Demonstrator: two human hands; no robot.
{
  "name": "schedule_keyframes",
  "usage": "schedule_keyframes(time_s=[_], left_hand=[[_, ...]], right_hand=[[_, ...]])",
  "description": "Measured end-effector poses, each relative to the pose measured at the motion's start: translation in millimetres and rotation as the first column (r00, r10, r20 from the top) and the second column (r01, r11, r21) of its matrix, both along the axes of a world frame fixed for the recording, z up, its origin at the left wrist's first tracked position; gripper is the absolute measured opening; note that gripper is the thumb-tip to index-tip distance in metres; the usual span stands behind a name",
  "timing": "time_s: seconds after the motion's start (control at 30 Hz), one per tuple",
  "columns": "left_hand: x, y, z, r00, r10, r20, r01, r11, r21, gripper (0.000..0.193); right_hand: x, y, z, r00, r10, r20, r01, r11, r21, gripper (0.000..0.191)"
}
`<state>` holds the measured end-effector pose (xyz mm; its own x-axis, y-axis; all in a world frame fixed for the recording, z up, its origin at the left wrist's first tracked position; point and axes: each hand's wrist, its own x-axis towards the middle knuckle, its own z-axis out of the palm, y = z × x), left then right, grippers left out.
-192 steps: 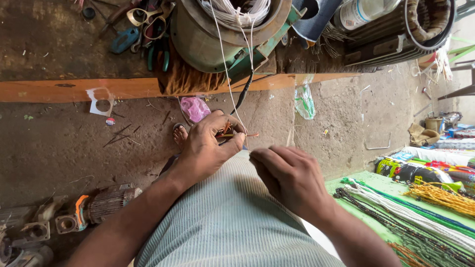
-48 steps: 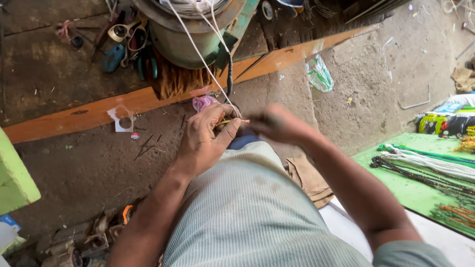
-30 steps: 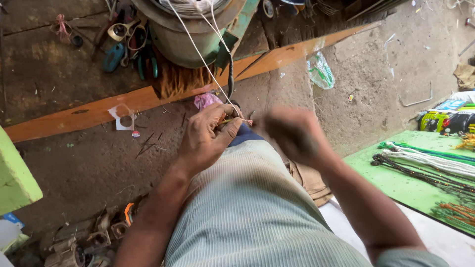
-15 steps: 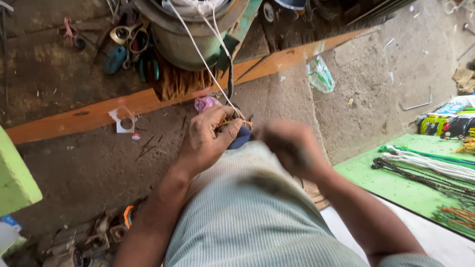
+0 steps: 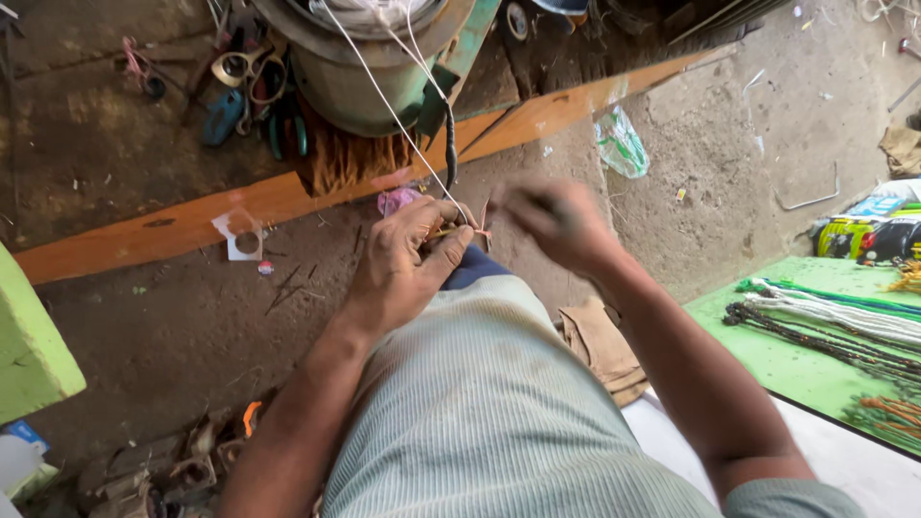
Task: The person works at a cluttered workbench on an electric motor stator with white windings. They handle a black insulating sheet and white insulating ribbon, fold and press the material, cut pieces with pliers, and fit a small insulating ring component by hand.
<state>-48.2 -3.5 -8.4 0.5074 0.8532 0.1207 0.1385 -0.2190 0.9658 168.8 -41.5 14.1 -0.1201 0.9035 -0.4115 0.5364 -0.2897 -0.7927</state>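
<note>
Two hands, left hand (image 5: pixel 403 264) pinching thread (image 5: pixel 384 96), right hand (image 5: pixel 556 221) beside

Right hand (image 5: pixel 556 219), at the left hand's (image 5: pixel 403 269) fingertips 1.6 s ago, then dropped low and away over the knee, now back up just right of the pinched piece (image 5: pixel 459 230), blurred. Compared with 6.4 s ago, view swung left: green block (image 5: pixel 29 355) now at left edge, green mat (image 5: pixel 815 355) pushed further right

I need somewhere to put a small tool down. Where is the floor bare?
Bare concrete floor lies between the orange wooden plank and the left hand. Crowded: scissors and tools above the plank, and the cord-covered green mat.
</note>
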Motion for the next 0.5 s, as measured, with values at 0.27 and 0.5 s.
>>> schedule_keyframes(time_s=[0.27, 0.5], left_hand=[[-1, -1, -2, 1.0, 0.016, 0.007, -0.016, 1.0, -0.025, 0.016], [-1, 1, -4, 1.0, 0.014, 0.001, -0.014, 1.0, 0.008, 0.015]], right_hand=[[-1, -20, 10, 0.998, 0.033, -0.054, -0.028, 0.996, 0.082, 0.025], [-2, -19, -3, 0.945, 0.292, -0.15, -0.276, 0.954, 0.118, 0.019]])
